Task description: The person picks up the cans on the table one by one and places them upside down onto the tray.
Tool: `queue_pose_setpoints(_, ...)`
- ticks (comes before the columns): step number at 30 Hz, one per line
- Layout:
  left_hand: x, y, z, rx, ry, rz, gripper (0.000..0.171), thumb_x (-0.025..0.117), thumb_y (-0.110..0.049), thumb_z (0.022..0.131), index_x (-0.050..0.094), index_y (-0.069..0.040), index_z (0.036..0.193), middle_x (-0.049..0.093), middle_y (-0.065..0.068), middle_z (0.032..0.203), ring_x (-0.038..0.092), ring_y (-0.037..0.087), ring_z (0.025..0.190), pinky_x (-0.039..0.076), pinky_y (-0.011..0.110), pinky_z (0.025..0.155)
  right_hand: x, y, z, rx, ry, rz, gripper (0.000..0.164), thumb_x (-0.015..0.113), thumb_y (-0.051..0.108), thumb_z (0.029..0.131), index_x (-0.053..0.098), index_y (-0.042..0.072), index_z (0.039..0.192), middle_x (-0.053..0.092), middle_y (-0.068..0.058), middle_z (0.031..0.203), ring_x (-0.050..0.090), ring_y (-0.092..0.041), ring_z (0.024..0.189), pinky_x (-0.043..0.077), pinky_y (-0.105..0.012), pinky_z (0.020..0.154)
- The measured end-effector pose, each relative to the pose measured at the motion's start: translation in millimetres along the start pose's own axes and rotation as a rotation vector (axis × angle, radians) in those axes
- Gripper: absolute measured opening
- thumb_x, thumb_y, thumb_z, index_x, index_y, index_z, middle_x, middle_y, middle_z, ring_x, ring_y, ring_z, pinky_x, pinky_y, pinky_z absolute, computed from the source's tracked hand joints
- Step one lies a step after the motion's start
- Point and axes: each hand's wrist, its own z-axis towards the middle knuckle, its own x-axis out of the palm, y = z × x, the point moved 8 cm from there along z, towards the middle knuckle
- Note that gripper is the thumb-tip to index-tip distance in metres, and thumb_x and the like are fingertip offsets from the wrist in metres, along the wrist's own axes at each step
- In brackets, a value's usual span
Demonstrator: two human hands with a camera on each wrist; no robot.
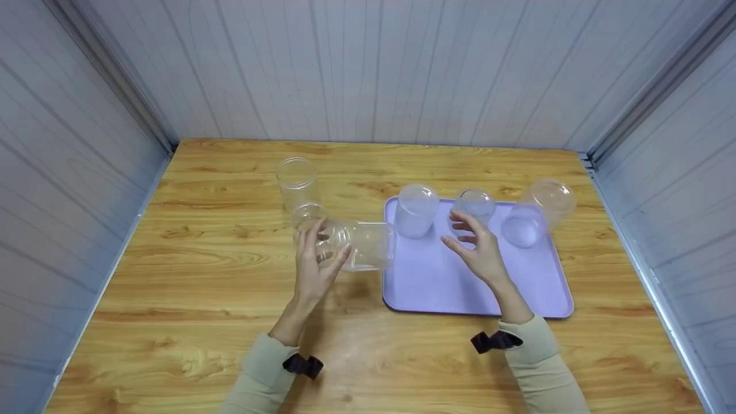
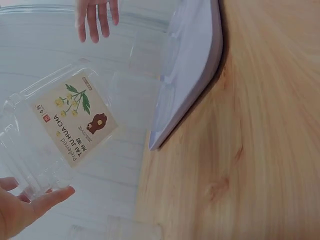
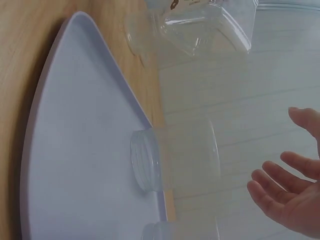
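Pale panelled walls (image 1: 368,69) enclose three sides of a wooden table (image 1: 201,299), seen from above. On its right half lies a lavender tray (image 1: 448,287) with raised edges.

A person in light sleeves (image 1: 264,368) reaches in from below, a black band at each wrist. The left hand (image 1: 313,273) grips a clear jar (image 1: 368,247) by its neck end, fingers and thumb curled around it. The jar is held on its side, raised above the table, its base pointing toward the tray's left edge. A close view shows its label (image 2: 75,117), printed with yellow flowers, green leaves, a brown bear and the words "TAI JU HUA CHA".

The right hand (image 1: 480,247) hovers over the tray, fingers loosely bent, thumb apart, holding nothing.

Three clear containers stand along the tray's far side: a left one (image 1: 417,213), a middle one (image 1: 474,201) and a right one (image 1: 543,207). Beyond the left hand, more clear containers (image 1: 297,181) stand on the table; the nearer is partly hidden by the fingers.
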Motion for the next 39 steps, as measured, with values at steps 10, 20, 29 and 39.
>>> queue_pose_setpoints(10,18.1,1.8,-4.2,-0.010,0.039,-0.128,0.056,0.064,-0.011,0.079,0.038,0.001,0.128,0.041,0.021,0.116,0.042,0.041,0.101,0.051,0.036,0.070,24.3,-25.2,-4.2,0.115,0.128,0.210,0.049,0.062,-0.001,0.080,0.042,-0.008,0.125,0.047,-0.022,0.120,0.044,-0.042,0.107,0.043,-0.042,0.083)
queue_pose_setpoints(20,23.5,-27.3,-7.5,-0.007,0.072,-0.180,0.055,0.061,-0.005,0.077,0.037,0.007,0.124,0.039,0.026,0.114,0.044,0.040,0.099,0.049,0.044,0.071,48.0,-40.8,-12.5,0.100,0.244,0.439,0.058,0.059,-0.004,0.081,0.031,-0.011,0.130,0.035,-0.031,0.128,0.036,-0.045,0.114,0.046,-0.031,0.083)
queue_pose_setpoints(29,33.5,-28.7,-10.6,0.013,0.085,-0.229,0.056,0.058,-0.007,0.076,0.036,0.010,0.124,0.039,0.024,0.114,0.043,0.040,0.100,0.048,0.047,0.070,62.8,-38.7,-18.1,0.135,0.323,0.560,0.084,0.070,0.019,0.076,0.019,-0.005,0.137,0.026,-0.027,0.135,0.034,-0.041,0.117,0.044,-0.031,0.084)
queue_pose_setpoints(39,42.9,-28.9,-14.7,0.045,0.096,-0.294,0.057,0.055,-0.009,0.075,0.035,0.011,0.124,0.037,0.024,0.114,0.043,0.035,0.099,0.050,0.043,0.070,73.3,-41.4,-23.2,0.165,0.375,0.685,0.098,0.072,0.029,0.072,0.009,-0.001,0.140,0.016,-0.025,0.141,0.025,-0.049,0.119,0.037,-0.044,0.093)
